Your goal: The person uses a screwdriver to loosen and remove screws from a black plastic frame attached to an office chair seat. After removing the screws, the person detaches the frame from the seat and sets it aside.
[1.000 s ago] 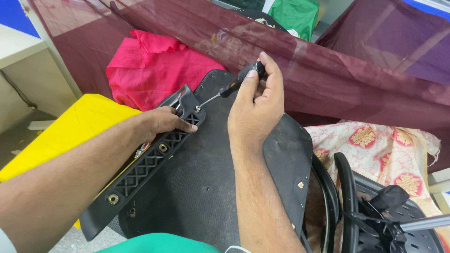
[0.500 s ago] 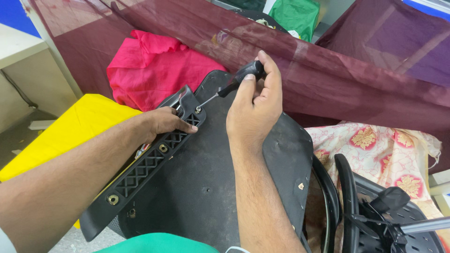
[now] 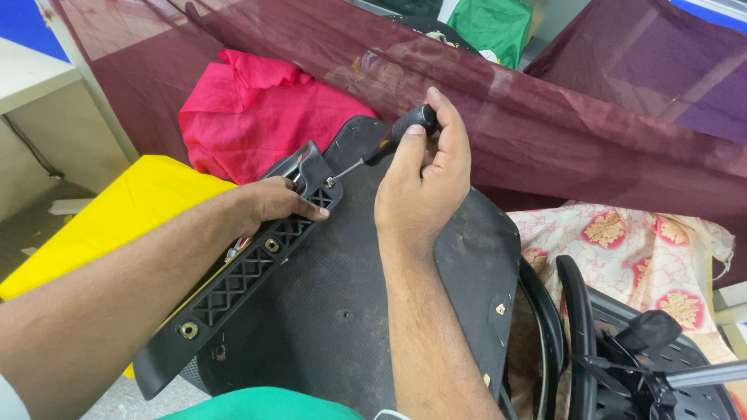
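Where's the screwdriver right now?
Head view, upper centre: the screwdriver is gripped in the right hand, its tip on a screw at the black bracket's top end, beside the left hand.
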